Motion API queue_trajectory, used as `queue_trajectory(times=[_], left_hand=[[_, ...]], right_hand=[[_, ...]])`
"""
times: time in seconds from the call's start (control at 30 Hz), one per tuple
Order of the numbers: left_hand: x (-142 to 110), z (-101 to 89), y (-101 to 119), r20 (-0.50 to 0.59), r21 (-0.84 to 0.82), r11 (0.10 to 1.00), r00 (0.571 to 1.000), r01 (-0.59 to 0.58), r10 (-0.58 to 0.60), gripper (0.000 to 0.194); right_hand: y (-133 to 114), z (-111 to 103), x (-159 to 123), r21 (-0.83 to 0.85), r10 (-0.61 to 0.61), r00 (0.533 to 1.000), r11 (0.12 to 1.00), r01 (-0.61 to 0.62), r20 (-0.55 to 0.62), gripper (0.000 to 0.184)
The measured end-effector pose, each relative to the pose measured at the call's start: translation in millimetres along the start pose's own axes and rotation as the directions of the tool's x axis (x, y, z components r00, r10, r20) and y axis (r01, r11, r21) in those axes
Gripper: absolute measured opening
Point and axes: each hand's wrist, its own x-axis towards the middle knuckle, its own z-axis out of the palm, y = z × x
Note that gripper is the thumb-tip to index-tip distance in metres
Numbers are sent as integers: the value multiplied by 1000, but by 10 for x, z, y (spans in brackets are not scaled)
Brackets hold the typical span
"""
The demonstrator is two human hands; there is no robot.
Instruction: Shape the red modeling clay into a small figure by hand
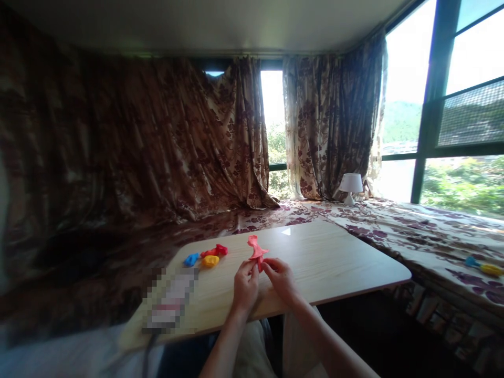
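Both my hands meet over the near part of the light wood table (pixel 338 257). Between them stands a red soft-looking piece (pixel 255 248), flared at the top with points out to the sides; its material I cannot make out. My left hand (pixel 246 286) pinches its lower end from the left. The fingertips of my right hand (pixel 280 278) close on the same end from the right. To the left lie a crumpled blue piece (pixel 191 259), a dark red piece (pixel 214 251) and a yellow piece (pixel 210 261), close together.
A blurred-out flat object (pixel 173 302) with a cable lies at the table's left front. On the flowered covering to the right are a blue piece (pixel 471 261) and a yellow piece (pixel 491 270). A white lamp (pixel 351 184) stands by the curtains (pixel 323 121).
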Motion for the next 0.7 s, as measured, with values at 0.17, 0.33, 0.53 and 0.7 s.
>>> queue_trajectory(times=[0.17, 0.33, 0.53, 0.7], left_hand=[[-29, 36, 15, -4, 34, 997, 998, -64, 64, 16], [-13, 5, 51, 4, -35, 999, 999, 42, -42, 16], [9, -30, 71, 49, -122, 979, 987, 161, -156, 17], [9, -11, 41, 40, -154, 967, 979, 203, -199, 21]], right_hand=[[-53, -22, -2, 40, -16, 999, 999, 14, 37, 28], [-42, -21, -3, 40, -36, 999, 999, 35, 30, 28], [-19, -26, -13, 54, -37, 999, 998, 35, 33, 25], [2, -5, -18, 21, -36, 999, 999, 35, 39, 26]])
